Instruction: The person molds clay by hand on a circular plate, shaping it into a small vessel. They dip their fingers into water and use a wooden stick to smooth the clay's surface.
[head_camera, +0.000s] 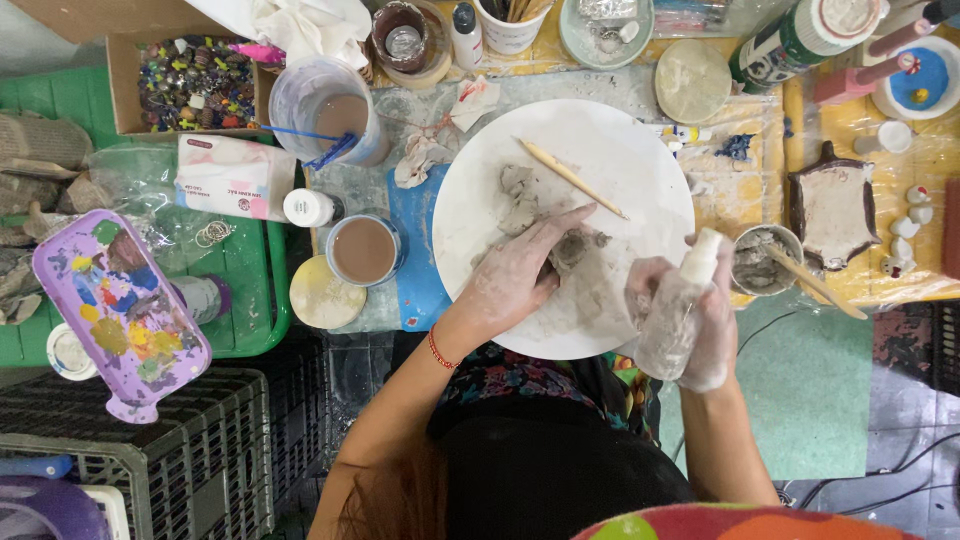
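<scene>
The lump of grey clay (572, 250) sits near the middle of the round white board (480, 215), just under the fingertips of the left hand (515, 280), whose fingers lie spread and pressed on it. It looks wet, rough and still shapeless, with smears and loose scraps around it, so the shaping seems at an early stage. The right hand (700, 330), coated in slip, is clamped around a small spray bottle (680, 310) just right of the lump. Beyond the fingers lies a wooden modelling stick (572, 178); a cup of slip (765, 260) stands to the right.
</scene>
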